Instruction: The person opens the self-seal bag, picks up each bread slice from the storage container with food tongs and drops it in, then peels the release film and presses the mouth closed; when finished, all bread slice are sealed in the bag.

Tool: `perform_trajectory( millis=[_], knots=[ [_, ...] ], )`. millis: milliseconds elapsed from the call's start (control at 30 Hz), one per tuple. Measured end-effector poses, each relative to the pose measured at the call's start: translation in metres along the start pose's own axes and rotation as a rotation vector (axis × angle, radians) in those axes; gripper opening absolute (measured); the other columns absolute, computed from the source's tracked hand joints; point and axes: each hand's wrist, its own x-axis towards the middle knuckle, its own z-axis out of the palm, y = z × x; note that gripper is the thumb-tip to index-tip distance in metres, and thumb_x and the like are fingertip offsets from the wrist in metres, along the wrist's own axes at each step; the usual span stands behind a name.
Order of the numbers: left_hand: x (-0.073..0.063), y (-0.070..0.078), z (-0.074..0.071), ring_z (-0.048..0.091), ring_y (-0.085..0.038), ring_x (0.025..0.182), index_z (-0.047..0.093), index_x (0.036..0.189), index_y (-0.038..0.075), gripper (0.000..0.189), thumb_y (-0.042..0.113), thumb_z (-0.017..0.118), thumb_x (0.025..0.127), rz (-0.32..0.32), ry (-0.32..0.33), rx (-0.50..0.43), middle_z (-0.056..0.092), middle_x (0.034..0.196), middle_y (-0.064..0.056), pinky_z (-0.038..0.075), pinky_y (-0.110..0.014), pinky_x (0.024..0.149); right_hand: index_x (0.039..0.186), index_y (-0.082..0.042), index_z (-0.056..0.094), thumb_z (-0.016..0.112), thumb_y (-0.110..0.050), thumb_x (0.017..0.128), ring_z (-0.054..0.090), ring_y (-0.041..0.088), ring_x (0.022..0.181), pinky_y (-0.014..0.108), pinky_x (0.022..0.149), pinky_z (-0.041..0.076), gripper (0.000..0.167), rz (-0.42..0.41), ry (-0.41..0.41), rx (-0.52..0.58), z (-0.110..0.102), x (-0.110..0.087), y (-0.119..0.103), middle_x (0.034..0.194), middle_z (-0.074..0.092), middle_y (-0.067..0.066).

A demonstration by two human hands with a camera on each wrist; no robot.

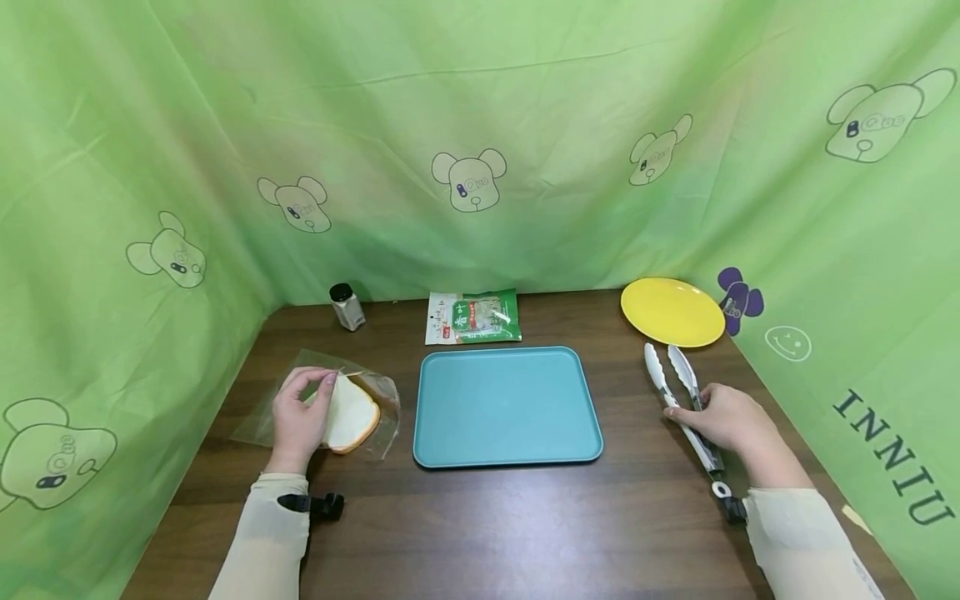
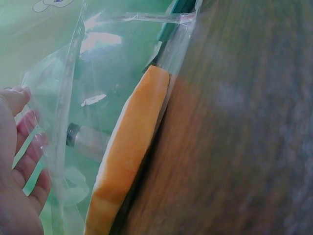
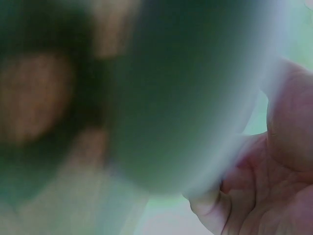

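My left hand (image 1: 296, 421) pinches the upper film of a clear plastic bag (image 1: 387, 398) on the left of the table, thumb against fingertips. A slice of white bread (image 1: 350, 415) with a brown crust lies in the bag; the left wrist view has its crust edge (image 2: 129, 152) close up, with the film lifted over it. On the right, my right hand (image 1: 723, 417) grips a pair of metal tongs (image 1: 702, 450) with white tips, thumb on one arm and fingers round the other. The tips are spread apart and point toward the back. The right wrist view is mostly blurred by the tongs' near end.
A blue-green tray (image 1: 506, 408) lies mid-table between the hands. Behind it is a green and white packet (image 1: 480, 321). A black-capped shaker jar (image 1: 348, 308) stands back left, and a yellow plate (image 1: 671, 310) lies back right. A green curtain (image 1: 465, 250) encloses the back and sides.
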Motion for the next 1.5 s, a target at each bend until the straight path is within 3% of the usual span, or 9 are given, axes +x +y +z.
perform_trajectory(
  millis=[267,567,700,867,967,1167,1333,1500],
  knots=[
    [0.000,-0.001,-0.001,0.060,-0.003,0.100,0.075,0.099,-0.010,0.005,-0.008,0.072,0.095,0.007,-0.005,0.013,0.068,0.100,-0.023,0.040,-0.016,0.100,0.100,0.004,0.062,0.071,-0.072,0.087,0.056,0.030,0.074,0.042,0.061,0.044,0.078,0.004,0.000,-0.013,0.002,0.003,-0.002,0.081,0.060,0.012],
    [0.001,-0.002,-0.002,0.060,-0.001,0.100,0.076,0.099,-0.008,0.005,-0.005,0.073,0.096,-0.004,-0.006,0.021,0.068,0.100,-0.019,0.039,-0.016,0.100,0.113,0.012,0.060,0.072,-0.074,0.084,0.060,0.037,0.081,0.052,0.070,0.049,0.092,0.003,-0.009,-0.024,0.002,0.004,-0.003,0.091,0.065,0.022],
    [0.001,-0.001,-0.002,0.060,-0.002,0.100,0.076,0.099,-0.008,0.005,-0.005,0.073,0.096,-0.006,-0.011,0.018,0.069,0.100,-0.018,0.039,-0.015,0.100,0.121,0.014,0.059,0.068,-0.077,0.086,0.063,0.046,0.090,0.057,0.073,0.051,0.099,0.005,-0.002,-0.025,0.001,0.002,-0.001,0.105,0.067,0.032],
    [0.002,-0.021,-0.001,0.060,-0.004,0.101,0.078,0.100,-0.004,0.006,-0.004,0.075,0.095,-0.021,-0.021,0.027,0.070,0.102,-0.016,0.040,-0.016,0.099,0.128,0.012,0.058,0.062,-0.078,0.090,0.063,0.054,0.102,0.062,0.075,0.051,0.097,-0.011,0.066,-0.002,-0.007,-0.003,0.001,0.118,0.067,0.034],
    [0.003,-0.033,-0.002,0.060,-0.005,0.102,0.080,0.100,0.002,0.006,0.000,0.076,0.095,-0.021,-0.042,0.031,0.072,0.103,-0.011,0.041,-0.017,0.099,0.129,0.010,0.058,0.062,-0.072,0.093,0.065,0.047,0.096,0.055,0.071,0.051,0.089,-0.049,0.140,0.019,-0.012,-0.005,-0.002,0.108,0.069,0.027],
    [0.008,-0.035,-0.001,0.062,-0.009,0.104,0.080,0.101,0.005,0.006,0.008,0.078,0.096,-0.006,-0.095,0.053,0.071,0.104,-0.007,0.042,-0.019,0.099,0.125,0.004,0.063,0.067,-0.060,0.096,0.057,0.026,0.078,0.036,0.061,0.042,0.070,-0.122,0.250,0.043,-0.017,-0.009,-0.022,0.093,0.063,0.008],
    [0.012,-0.036,0.001,0.063,-0.015,0.105,0.079,0.101,0.005,0.009,0.013,0.077,0.098,-0.004,-0.121,0.103,0.070,0.104,-0.004,0.042,-0.021,0.099,0.124,0.000,0.067,0.070,-0.053,0.097,0.058,0.024,0.077,0.037,0.062,0.042,0.060,-0.176,0.257,0.065,-0.017,-0.009,-0.044,0.090,0.064,0.006],
    [0.017,-0.037,0.003,0.064,-0.023,0.105,0.079,0.102,0.005,0.010,0.014,0.077,0.098,-0.010,-0.096,0.141,0.070,0.104,-0.006,0.045,-0.029,0.097,0.123,-0.003,0.068,0.072,-0.052,0.097,0.056,0.021,0.075,0.037,0.064,0.042,0.056,-0.229,0.231,0.079,-0.014,-0.008,-0.065,0.086,0.062,0.001]
  ],
)
